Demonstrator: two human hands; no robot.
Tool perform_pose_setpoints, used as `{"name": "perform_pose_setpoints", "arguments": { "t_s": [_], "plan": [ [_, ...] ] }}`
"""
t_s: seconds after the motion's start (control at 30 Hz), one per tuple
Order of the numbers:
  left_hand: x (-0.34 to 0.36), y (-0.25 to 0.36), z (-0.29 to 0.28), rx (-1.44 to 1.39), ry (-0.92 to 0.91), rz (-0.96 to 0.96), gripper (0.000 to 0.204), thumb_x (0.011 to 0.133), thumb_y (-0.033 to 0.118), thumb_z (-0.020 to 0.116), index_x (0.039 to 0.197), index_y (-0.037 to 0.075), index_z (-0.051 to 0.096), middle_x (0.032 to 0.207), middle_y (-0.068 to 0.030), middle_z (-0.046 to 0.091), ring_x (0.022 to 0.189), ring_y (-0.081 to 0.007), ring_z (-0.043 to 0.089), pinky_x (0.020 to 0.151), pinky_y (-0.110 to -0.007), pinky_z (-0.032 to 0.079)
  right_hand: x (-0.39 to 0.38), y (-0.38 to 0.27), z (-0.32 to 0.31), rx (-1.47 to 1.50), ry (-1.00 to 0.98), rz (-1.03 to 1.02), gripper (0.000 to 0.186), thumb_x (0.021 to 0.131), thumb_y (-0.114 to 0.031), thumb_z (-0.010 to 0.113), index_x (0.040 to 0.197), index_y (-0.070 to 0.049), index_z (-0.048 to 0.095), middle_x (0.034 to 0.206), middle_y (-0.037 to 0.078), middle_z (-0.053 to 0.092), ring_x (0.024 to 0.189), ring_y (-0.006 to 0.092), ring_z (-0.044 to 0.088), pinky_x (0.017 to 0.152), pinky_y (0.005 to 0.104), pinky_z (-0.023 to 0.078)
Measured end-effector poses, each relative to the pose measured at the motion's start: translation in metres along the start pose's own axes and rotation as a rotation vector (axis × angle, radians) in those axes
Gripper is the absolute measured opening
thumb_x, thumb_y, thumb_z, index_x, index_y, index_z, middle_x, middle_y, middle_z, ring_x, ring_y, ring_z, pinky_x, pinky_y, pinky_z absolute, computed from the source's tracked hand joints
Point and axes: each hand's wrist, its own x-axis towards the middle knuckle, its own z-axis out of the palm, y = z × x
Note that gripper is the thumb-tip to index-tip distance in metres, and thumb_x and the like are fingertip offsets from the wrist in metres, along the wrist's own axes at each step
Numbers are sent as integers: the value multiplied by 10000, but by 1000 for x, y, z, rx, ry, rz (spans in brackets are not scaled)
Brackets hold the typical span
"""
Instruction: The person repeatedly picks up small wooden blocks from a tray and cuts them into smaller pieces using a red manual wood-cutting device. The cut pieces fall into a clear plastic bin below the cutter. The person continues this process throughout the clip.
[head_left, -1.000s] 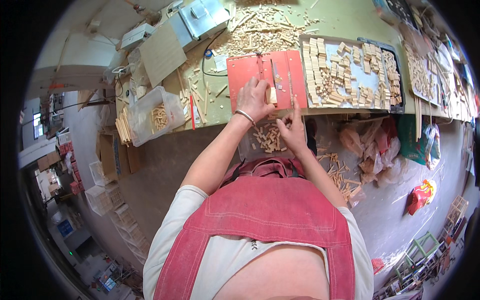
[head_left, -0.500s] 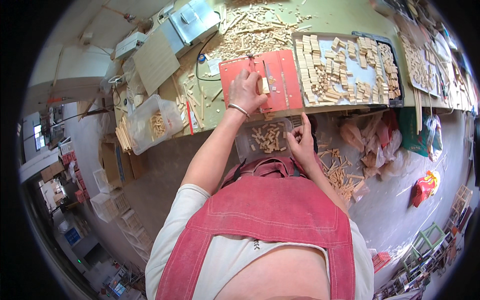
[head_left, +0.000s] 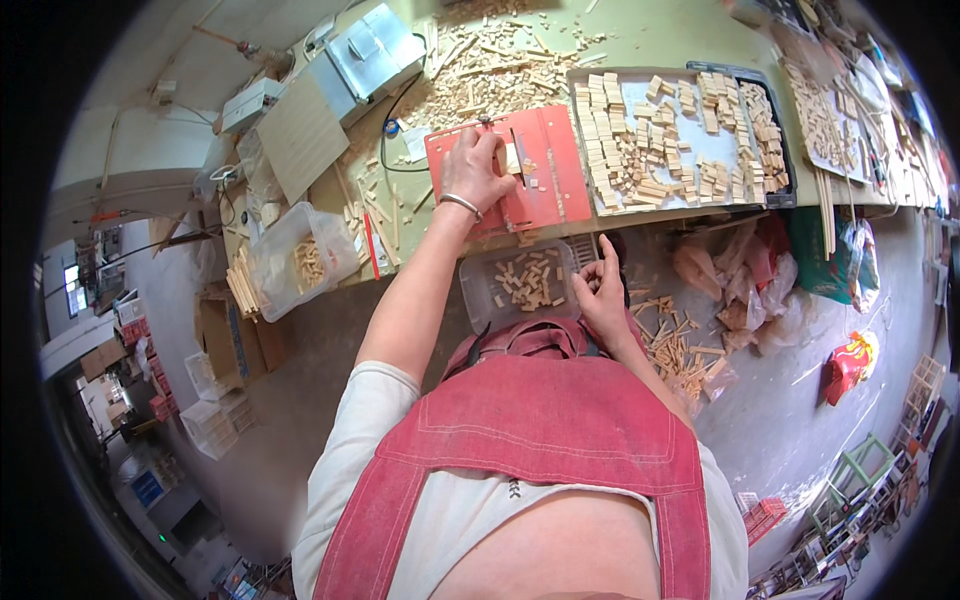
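Currently: my left hand [head_left: 474, 170] flat on red cutting jig [head_left: 540, 175], fingers pressing small wood block [head_left: 511, 160], partly hidden. My right hand [head_left: 604, 292] curled at clear tub [head_left: 482, 290] of wood pieces [head_left: 528, 280]; grip contents unreadable.

Left hand [head_left: 478, 172] stretched forward flat, right hand [head_left: 604, 292] curled.

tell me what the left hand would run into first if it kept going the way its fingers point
The left hand lies on the red jig board, fingers toward the table's far side. Likely first: the small wooden piece at its fingertips, then loose wood sticks beyond. Depth is uncertain.
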Motion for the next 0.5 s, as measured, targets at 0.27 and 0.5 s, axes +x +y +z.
{"name": "perform_pose_setpoints", "arguments": {
  "t_s": [0.27, 0.5],
  "plan": [
    [-61, 32, 2, 218, 55, 227, 499, 664, 318, 885, 1087, 141, 689, 1342, -149, 593, 1311, -339, 534, 1137, -554, 358, -1, 15, -42, -61, 122, -22, 888, 943, -122, 741, 1687, -54, 261, 888, 57, 654, 776, 159, 647, 750, 324, 546],
    [-98, 63, -8, 87, -128, 102, 579, 545, 226, 912, 1058, 109, 672, 1319, -130, 530, 1377, -341, 466, 1249, -585, 218, -8, 1, -99, -86, 210, 22, 867, 968, -147, 733, 1686, -57, 255, 908, 56, 643, 730, 156, 621, 718, 329, 530]
  ]
}}
